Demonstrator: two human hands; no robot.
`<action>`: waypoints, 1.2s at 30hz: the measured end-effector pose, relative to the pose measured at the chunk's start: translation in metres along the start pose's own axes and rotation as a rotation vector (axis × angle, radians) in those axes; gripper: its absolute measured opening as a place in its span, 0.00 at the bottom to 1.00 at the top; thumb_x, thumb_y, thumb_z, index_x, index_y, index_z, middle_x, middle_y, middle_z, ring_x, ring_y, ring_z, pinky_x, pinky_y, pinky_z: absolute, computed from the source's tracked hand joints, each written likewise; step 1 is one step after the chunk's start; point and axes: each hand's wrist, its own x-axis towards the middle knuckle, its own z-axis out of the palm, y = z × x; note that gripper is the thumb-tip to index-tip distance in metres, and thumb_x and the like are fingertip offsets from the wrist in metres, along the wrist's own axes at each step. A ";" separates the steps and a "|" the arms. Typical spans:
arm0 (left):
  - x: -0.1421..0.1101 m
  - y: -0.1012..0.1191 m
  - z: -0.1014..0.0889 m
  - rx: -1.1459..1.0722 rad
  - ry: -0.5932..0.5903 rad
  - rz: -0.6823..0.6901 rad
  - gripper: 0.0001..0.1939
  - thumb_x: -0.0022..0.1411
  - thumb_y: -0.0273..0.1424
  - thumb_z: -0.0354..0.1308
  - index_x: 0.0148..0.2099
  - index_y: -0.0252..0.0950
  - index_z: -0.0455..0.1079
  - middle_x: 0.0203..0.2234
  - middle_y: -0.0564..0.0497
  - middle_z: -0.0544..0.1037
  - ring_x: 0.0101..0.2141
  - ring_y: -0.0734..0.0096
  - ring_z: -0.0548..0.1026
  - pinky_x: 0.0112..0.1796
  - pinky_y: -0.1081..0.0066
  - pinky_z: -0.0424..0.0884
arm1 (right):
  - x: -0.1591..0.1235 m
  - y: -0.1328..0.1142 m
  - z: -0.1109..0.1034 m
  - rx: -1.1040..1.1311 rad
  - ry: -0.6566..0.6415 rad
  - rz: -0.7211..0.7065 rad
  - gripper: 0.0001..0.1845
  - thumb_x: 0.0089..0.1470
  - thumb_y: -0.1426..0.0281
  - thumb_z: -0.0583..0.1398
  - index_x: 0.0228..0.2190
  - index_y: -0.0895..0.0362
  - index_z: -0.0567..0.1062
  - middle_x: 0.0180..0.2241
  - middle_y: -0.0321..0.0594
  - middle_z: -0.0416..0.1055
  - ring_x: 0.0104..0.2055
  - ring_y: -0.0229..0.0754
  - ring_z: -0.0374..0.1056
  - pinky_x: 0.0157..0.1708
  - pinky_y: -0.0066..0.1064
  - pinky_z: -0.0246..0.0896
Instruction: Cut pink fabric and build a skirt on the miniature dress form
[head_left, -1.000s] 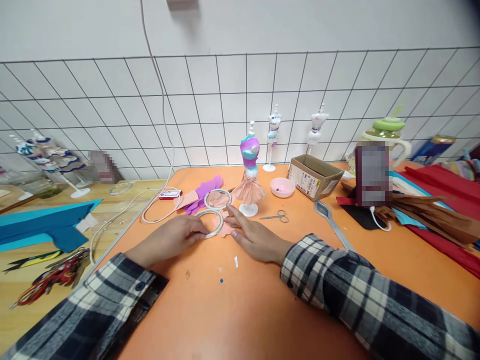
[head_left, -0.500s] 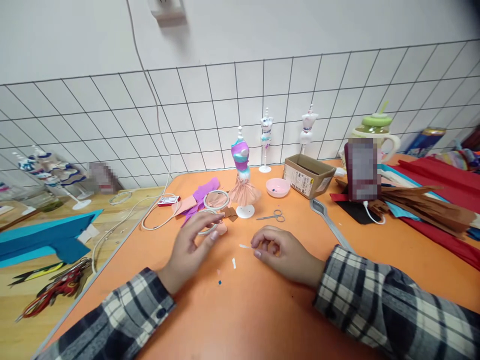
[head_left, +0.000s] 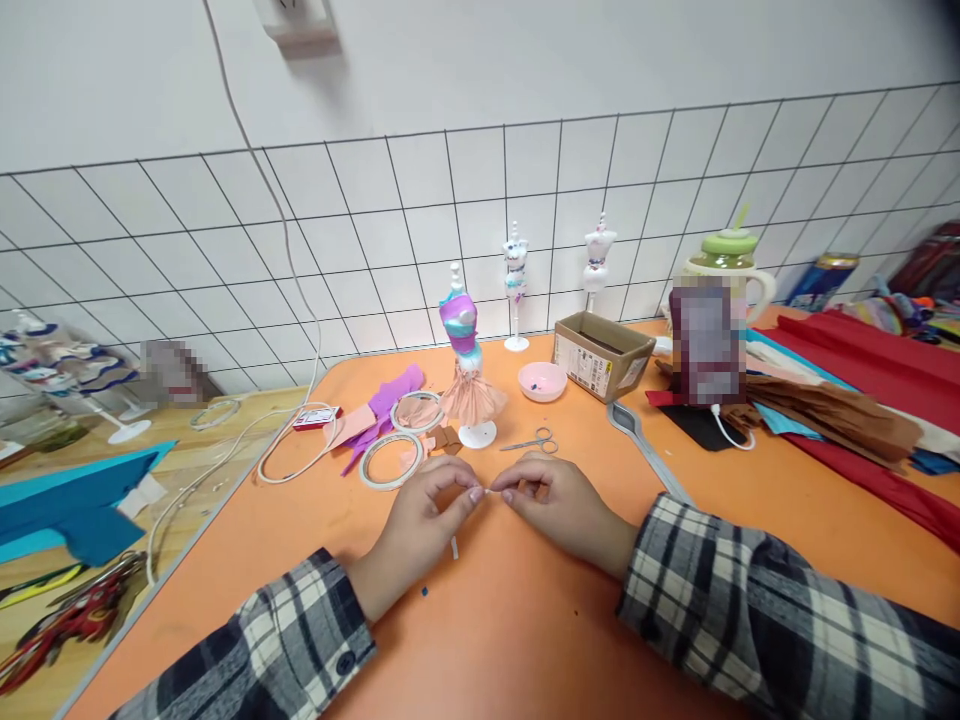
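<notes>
Thumb and fingers of my left hand are pinched together at one end of a small white strip, perhaps tape. The other end sits between the fingertips of my right hand, so the strip spans a narrow gap. Another white strip and a blue scrap lie on the orange table below my left hand. Just behind my hands stands a dress form with a purple and turquoise top and a peach gathered skirt. Small scissors rest right of its base.
Tape rolls, purple cloth and a white cable lie to the left. A pink bowl, cardboard box and two more dress forms stand behind. A phone and piled fabrics are on the right.
My left hand has moved right and closed its fingertips on the strip that my right hand was holding. The camera view has shifted a little.
</notes>
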 end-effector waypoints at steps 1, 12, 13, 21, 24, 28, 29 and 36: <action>-0.001 -0.001 -0.002 0.002 0.015 -0.005 0.10 0.63 0.37 0.57 0.33 0.37 0.73 0.33 0.48 0.77 0.38 0.64 0.74 0.42 0.64 0.69 | 0.000 -0.001 0.001 0.042 0.010 0.026 0.10 0.52 0.71 0.59 0.35 0.55 0.81 0.30 0.38 0.71 0.27 0.35 0.62 0.28 0.28 0.61; -0.004 -0.003 -0.004 -0.056 0.012 -0.006 0.10 0.63 0.36 0.57 0.32 0.37 0.71 0.32 0.48 0.76 0.36 0.65 0.73 0.42 0.65 0.68 | -0.003 -0.009 -0.001 0.424 0.009 0.336 0.23 0.49 0.65 0.61 0.48 0.56 0.72 0.35 0.36 0.67 0.21 0.29 0.60 0.14 0.21 0.58; -0.005 -0.003 -0.004 -0.070 0.002 -0.006 0.10 0.64 0.37 0.57 0.32 0.37 0.70 0.32 0.48 0.75 0.36 0.65 0.72 0.42 0.65 0.68 | -0.003 -0.008 -0.002 0.434 0.025 0.335 0.23 0.49 0.65 0.61 0.48 0.56 0.72 0.36 0.36 0.67 0.21 0.29 0.60 0.14 0.21 0.58; -0.006 -0.002 -0.004 -0.149 -0.051 -0.059 0.12 0.64 0.39 0.56 0.33 0.37 0.72 0.32 0.49 0.75 0.36 0.66 0.73 0.40 0.67 0.68 | -0.003 -0.006 -0.002 0.193 -0.043 0.063 0.10 0.49 0.67 0.61 0.34 0.57 0.80 0.32 0.40 0.74 0.31 0.37 0.67 0.31 0.29 0.65; -0.005 -0.002 -0.002 -0.131 -0.046 -0.055 0.11 0.64 0.38 0.56 0.33 0.37 0.72 0.31 0.49 0.75 0.35 0.66 0.73 0.41 0.67 0.68 | -0.002 -0.006 -0.001 0.135 -0.002 0.074 0.08 0.50 0.68 0.61 0.31 0.57 0.80 0.30 0.40 0.75 0.31 0.39 0.67 0.33 0.31 0.63; -0.006 -0.003 -0.001 -0.111 -0.060 -0.026 0.10 0.63 0.37 0.58 0.33 0.37 0.72 0.32 0.48 0.76 0.36 0.65 0.73 0.41 0.66 0.68 | -0.001 -0.009 -0.001 0.131 0.052 0.140 0.06 0.49 0.70 0.59 0.27 0.58 0.76 0.29 0.39 0.74 0.28 0.36 0.64 0.31 0.29 0.62; -0.006 -0.003 -0.001 -0.108 -0.058 -0.025 0.10 0.63 0.37 0.57 0.33 0.37 0.72 0.32 0.48 0.76 0.36 0.65 0.73 0.41 0.66 0.68 | -0.002 -0.010 -0.002 0.146 0.049 0.149 0.06 0.49 0.71 0.59 0.29 0.58 0.76 0.31 0.39 0.74 0.27 0.35 0.64 0.30 0.29 0.61; -0.006 -0.006 -0.001 -0.118 -0.051 -0.033 0.09 0.64 0.35 0.57 0.34 0.37 0.72 0.32 0.50 0.76 0.36 0.67 0.73 0.41 0.67 0.68 | -0.005 -0.010 0.001 0.250 -0.016 0.198 0.18 0.48 0.69 0.60 0.43 0.58 0.75 0.38 0.40 0.72 0.25 0.32 0.62 0.27 0.27 0.60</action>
